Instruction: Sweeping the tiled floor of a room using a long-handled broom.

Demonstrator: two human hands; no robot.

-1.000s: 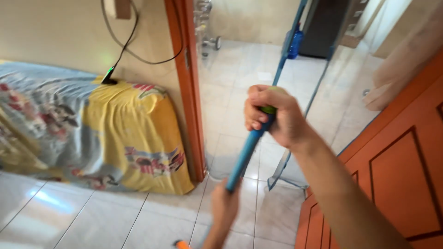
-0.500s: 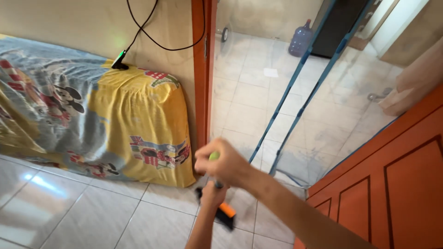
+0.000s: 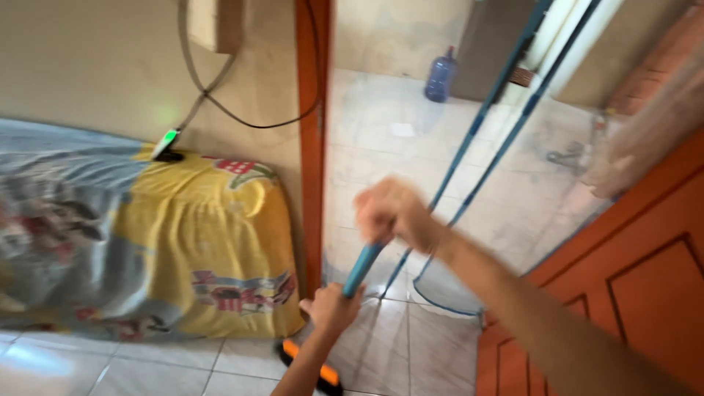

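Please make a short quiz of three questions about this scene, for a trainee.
1. True or false: both hands grip the blue handle.
2. Which hand is higher on the handle? A) left hand B) right hand
3. Fill in: the orange-and-black broom head rests on the tiled floor near the corner of the ____ mattress.

Key: 1 true; 2 B; 3 yellow.
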